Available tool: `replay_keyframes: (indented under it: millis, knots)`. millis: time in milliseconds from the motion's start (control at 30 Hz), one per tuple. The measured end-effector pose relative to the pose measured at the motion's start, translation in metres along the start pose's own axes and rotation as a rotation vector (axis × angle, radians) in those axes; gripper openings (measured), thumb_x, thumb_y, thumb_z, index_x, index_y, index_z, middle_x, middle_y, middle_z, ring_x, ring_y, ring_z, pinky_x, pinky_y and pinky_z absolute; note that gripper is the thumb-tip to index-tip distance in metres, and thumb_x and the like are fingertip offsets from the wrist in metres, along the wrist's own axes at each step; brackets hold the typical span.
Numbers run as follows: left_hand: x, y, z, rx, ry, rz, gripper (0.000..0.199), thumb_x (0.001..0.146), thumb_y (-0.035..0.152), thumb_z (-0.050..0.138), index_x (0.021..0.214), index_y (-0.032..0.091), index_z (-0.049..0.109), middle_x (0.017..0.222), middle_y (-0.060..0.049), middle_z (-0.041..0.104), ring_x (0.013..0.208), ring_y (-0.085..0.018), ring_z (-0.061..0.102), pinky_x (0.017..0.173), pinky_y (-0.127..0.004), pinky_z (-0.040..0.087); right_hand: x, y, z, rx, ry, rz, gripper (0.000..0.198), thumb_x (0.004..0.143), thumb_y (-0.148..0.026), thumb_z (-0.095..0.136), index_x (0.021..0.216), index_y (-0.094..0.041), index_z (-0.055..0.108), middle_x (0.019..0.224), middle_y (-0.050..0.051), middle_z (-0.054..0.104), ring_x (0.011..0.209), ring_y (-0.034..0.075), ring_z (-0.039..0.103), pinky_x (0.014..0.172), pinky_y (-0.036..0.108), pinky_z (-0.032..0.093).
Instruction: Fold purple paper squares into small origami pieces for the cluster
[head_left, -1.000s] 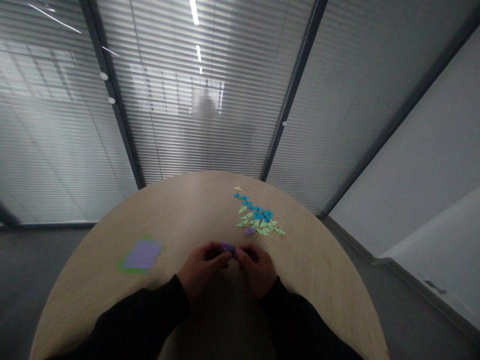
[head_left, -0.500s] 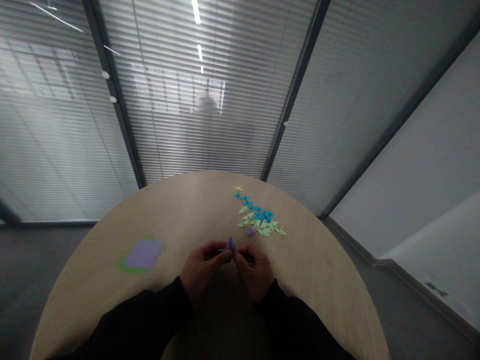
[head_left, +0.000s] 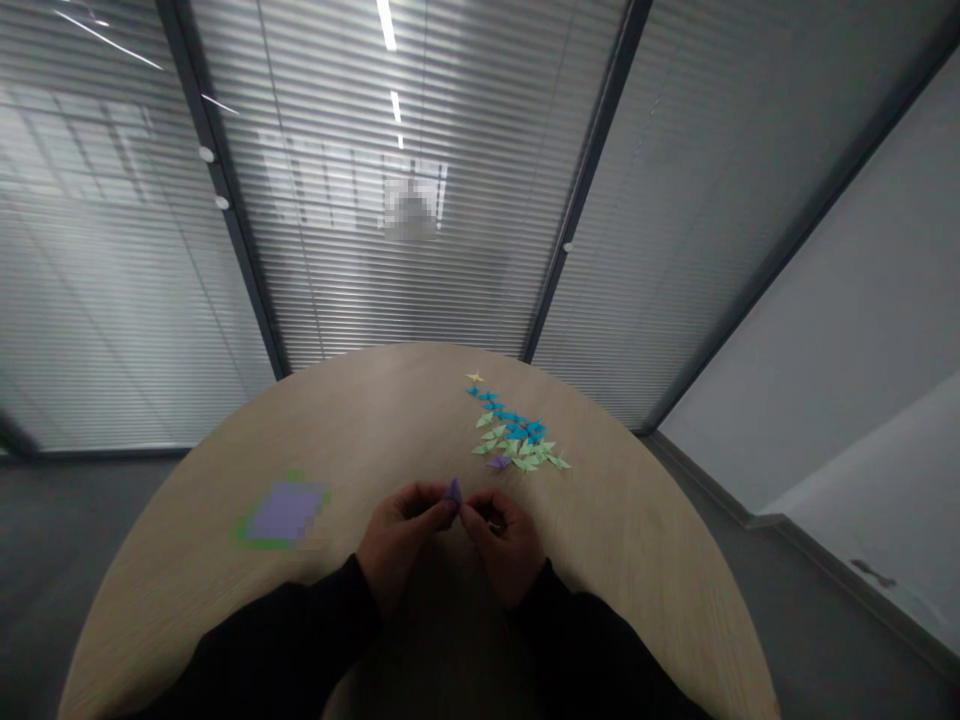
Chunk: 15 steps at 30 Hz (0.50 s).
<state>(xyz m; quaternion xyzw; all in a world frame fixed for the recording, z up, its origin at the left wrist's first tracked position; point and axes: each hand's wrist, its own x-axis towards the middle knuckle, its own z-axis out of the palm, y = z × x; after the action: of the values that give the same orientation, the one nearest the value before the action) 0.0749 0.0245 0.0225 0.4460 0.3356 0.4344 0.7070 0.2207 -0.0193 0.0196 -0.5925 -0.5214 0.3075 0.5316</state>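
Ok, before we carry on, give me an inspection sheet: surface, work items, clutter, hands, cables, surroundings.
Surface: wood-toned table, curved edge.
Job's things: small purple folded piece between the fingertips; beyond, yellow piece, blue pieces, pale green pieces, second purple piece.
Clutter: purple-and-green patch at left, pixelated; cannot tell what it is.
Hands: left hand and right hand both pinch the small purple folded piece.
Cables: nothing seen.
Surroundings: blinds ahead, pale wall right, grey floor.

On table [head_left: 360, 410]: sheets [head_left: 285, 512] left, paper figures [head_left: 516, 432] right.
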Motion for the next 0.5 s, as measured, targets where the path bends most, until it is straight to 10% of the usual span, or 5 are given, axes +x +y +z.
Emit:
replay_keyframes:
  millis: [500]
  knots:
    - [-0.0025, 0.0086, 0.0042, 0.088, -0.021, 0.010, 0.031, 0.064, 0.037, 0.083, 0.077, 0.015, 0.068, 0.068, 0.002, 0.063, 0.064, -0.012, 0.055, 0.063, -0.024, 0.043, 0.0026, -0.0035, -0.0070, -0.050, -0.072, -0.048, 0.022, 0.080, -0.037, 0.060, 0.079, -0.017, 0.066, 0.069, 0.002, 0.067, 0.061, 0.015, 0.060, 0.056, 0.025, 0.046]
